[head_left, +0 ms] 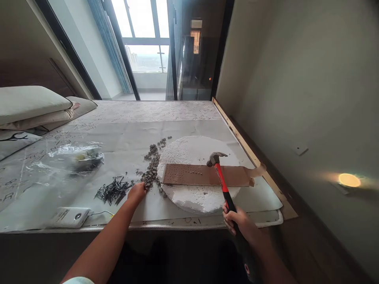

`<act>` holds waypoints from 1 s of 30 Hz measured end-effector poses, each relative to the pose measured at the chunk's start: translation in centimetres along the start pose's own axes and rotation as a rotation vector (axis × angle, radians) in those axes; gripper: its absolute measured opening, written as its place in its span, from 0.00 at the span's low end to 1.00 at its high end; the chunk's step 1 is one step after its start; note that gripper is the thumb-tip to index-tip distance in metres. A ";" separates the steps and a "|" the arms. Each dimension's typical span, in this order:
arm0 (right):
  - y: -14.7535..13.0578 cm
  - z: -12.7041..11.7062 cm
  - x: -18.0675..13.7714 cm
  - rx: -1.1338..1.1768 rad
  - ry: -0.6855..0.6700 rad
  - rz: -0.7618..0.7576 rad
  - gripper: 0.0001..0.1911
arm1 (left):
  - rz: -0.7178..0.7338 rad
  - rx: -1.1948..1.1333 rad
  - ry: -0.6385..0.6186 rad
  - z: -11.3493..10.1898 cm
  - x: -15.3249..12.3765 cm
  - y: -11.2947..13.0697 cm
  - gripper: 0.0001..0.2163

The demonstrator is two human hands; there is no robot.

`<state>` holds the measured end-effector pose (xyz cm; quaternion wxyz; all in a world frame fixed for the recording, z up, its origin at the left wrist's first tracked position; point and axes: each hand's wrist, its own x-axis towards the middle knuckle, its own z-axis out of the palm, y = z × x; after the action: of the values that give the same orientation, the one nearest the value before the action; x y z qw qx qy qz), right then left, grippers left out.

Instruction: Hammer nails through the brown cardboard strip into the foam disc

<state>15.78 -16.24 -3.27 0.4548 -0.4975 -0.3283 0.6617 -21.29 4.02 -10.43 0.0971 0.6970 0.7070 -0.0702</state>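
My right hand (238,223) is wrapped round the red and black handle of a claw hammer (222,181). Its steel head is over a brown strip with rows of small holes (180,177), which lies across a round white foam slab (189,148). A short row of small pale bits shows on the strip. At the lower edge of a heap of small grey lumps (151,167), my left hand (137,192) is closed, fingertips together; what it holds, if anything, is hidden. Just left of that hand lies a pile of dark nails (114,190).
A white power bank (72,217) with a cable sits at the near edge of the sheet-covered mattress (189,106). Behind the nails is a clear plastic bag (79,157). Pillows (32,104) are stacked far left. A wooden rail (233,128) runs along the right side, beside the wall.
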 end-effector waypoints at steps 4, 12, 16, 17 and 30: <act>0.4 -0.5 -0.3 -0.008 -0.039 -0.007 0.07 | -0.086 -0.011 0.032 -0.3 -0.2 -0.7 0.10; 2.4 -2.0 0.0 0.000 -0.091 0.056 0.09 | -0.123 -0.039 0.027 0.6 -0.9 -3.0 0.12; 2.4 -2.2 -0.1 -0.006 -0.083 0.051 0.10 | -0.053 -0.087 0.002 0.9 -0.9 -2.5 0.10; 2.4 -2.2 -0.2 -0.012 -0.073 0.055 0.10 | -0.024 -0.116 0.012 0.9 -0.9 -2.2 0.10; 3.7 -3.7 -1.1 -0.069 -0.027 0.106 0.16 | 0.276 -0.194 -0.010 2.9 -3.8 4.4 0.34</act>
<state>18.38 -18.71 -7.24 0.3972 -0.5208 -0.3302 0.6797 -16.75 -0.25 -12.21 0.1763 0.7746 0.6073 0.0088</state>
